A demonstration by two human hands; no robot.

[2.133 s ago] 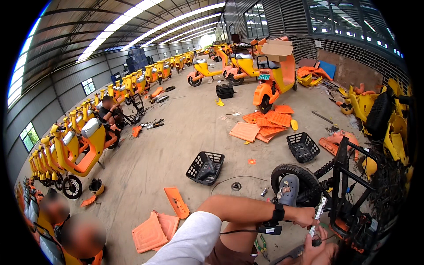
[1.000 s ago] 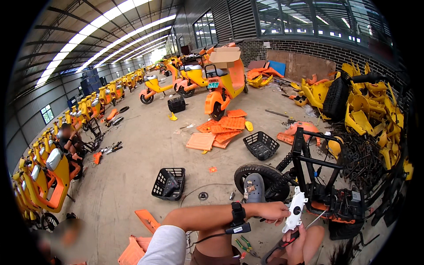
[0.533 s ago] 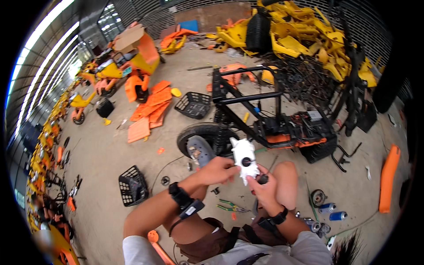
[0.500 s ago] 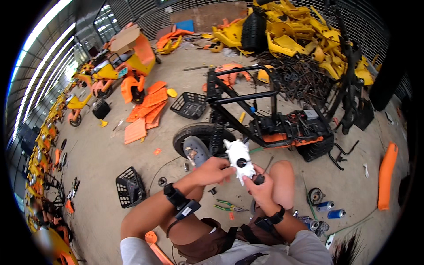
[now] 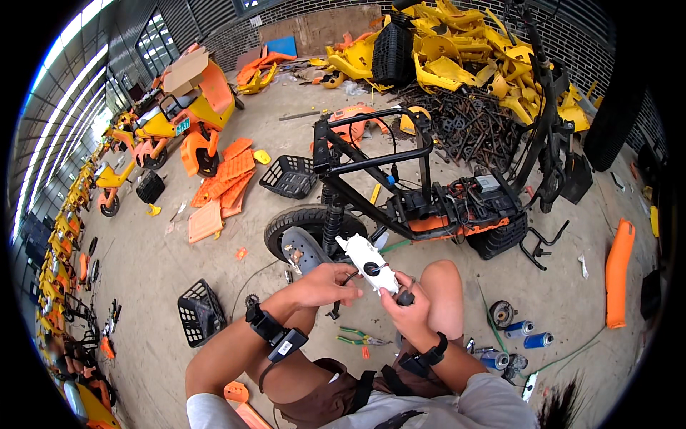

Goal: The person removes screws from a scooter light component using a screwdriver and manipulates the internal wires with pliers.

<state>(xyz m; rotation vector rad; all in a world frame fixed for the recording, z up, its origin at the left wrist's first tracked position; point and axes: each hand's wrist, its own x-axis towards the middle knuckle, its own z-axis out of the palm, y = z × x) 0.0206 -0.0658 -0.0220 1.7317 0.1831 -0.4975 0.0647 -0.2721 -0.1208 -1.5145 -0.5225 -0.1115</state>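
A white plastic housing with a round black opening is held tilted between my knees. My right hand is closed round its lower end. A black rounded handle also sits in this hand; its kind is unclear from here. At the housing's left side, my left hand has its fingers pinched on a thin dark piece, which may be a cable. Just beyond the hands stands a stripped black scooter frame with its wheel near my grey clog.
Green-handled pliers lie on the floor below my hands. Blue spray cans stand or lie at right, near an orange panel. Black baskets sit at left. Yellow body panels and dark metal parts are heaped behind the frame.
My left hand has drawn slightly away from the housing and now pinches the thin dark piece. The housing tilts further left. A thin shaft beside my right hand is out of sight now.
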